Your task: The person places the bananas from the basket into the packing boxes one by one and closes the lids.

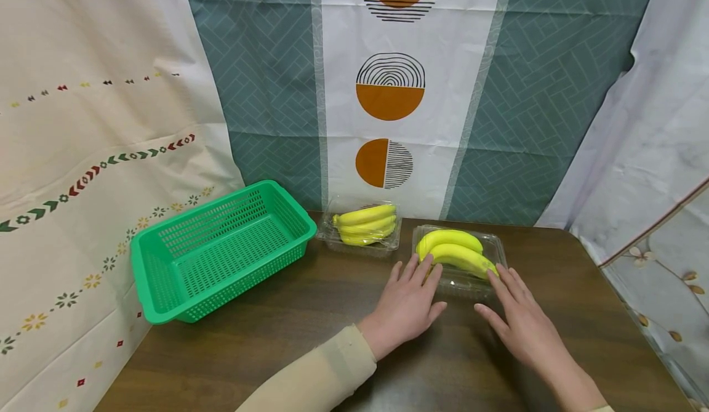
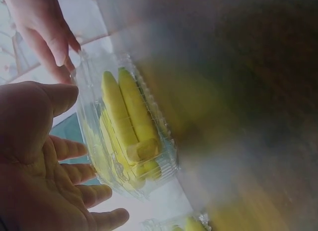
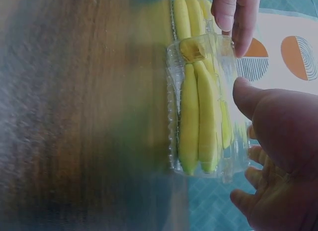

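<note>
A clear plastic clamshell box (image 1: 465, 282) holding yellow bananas (image 1: 456, 256) sits on the table in the head view. My left hand (image 1: 407, 304) reaches to its left front corner, fingers spread and fairly straight, thumb apart. On the other side, my right hand (image 1: 520, 319) has its fingertips right at the box's right edge, also with extended fingers. Both palms face the box in the wrist views, where the bananas (image 2: 131, 114) show through the ribbed plastic wall. Neither hand curls round anything.
A second clear box with bananas (image 1: 365, 224) stands left of the first, near the curtain (image 1: 271, 79). Farther left is a green perforated plastic basket (image 1: 249, 279). The brown wooden table (image 1: 288, 350) meets patterned cloths at its back and sides.
</note>
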